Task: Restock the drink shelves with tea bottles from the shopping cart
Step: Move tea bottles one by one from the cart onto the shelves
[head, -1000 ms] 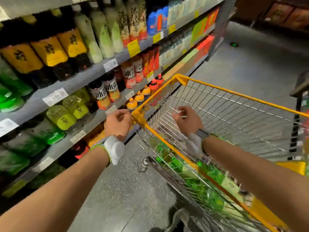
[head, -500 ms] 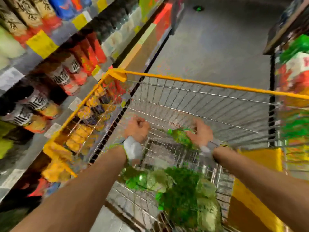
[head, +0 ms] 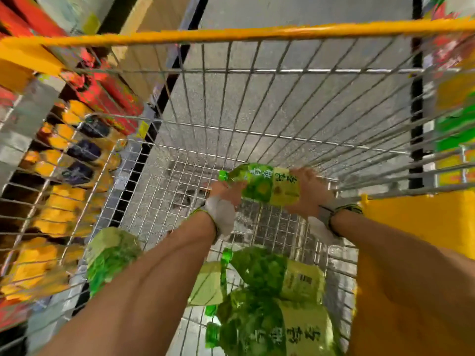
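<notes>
A green tea bottle (head: 262,183) lies on its side inside the wire shopping cart (head: 231,34), cap pointing left. My left hand (head: 228,192) grips it near the neck and my right hand (head: 308,191) holds its base end. Several more green tea bottles (head: 270,276) lie in the near part of the cart, one (head: 110,255) at the left beside my left forearm. The drink shelves (head: 59,150) with orange and red bottles run along the left, seen blurred through the cart's side.
The cart has a yellow rim and a yellow panel (head: 424,222) at the right. Grey floor (head: 295,11) stretches ahead past the cart. More goods fill a rack (head: 455,111) on the right.
The view has tilted down into the cart. Both hands went from above the rim down into the basket and took hold of a green tea bottle.
</notes>
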